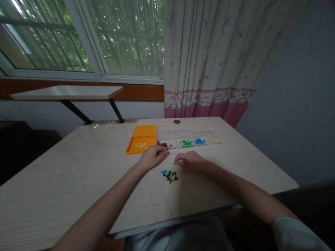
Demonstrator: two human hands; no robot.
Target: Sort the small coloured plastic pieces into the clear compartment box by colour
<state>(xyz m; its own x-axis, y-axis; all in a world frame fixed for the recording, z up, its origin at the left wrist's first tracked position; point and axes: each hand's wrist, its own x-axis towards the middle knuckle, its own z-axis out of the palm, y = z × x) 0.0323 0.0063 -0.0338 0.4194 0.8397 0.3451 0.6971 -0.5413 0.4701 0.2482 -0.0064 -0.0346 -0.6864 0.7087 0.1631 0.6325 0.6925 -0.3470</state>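
My right hand (pixel 190 161) is pinched on a small green piece (pixel 174 164) just above the table. Beside the clear box of dark brown pieces (pixel 162 143), my left hand (pixel 154 156) has its fingertips together; whether something tiny is between them is hidden. A mixed pile (pixel 170 176) of brown, green, blue and pale pieces lies on the table below both hands. Behind my right hand, the clear boxes hold green pieces (pixel 186 143), blue pieces (pixel 200 140) and a few yellow pieces (pixel 213 139). White pieces (pixel 140 145) sit in an orange case (pixel 143 130).
The pale wooden table (pixel 78 174) has a round cable hole (pixel 177 121) near its back edge. A raised shelf (pixel 70 91) on black supports stands at the back left. Behind the table are a window (pixel 125 42) and a patterned curtain (pixel 204 52).
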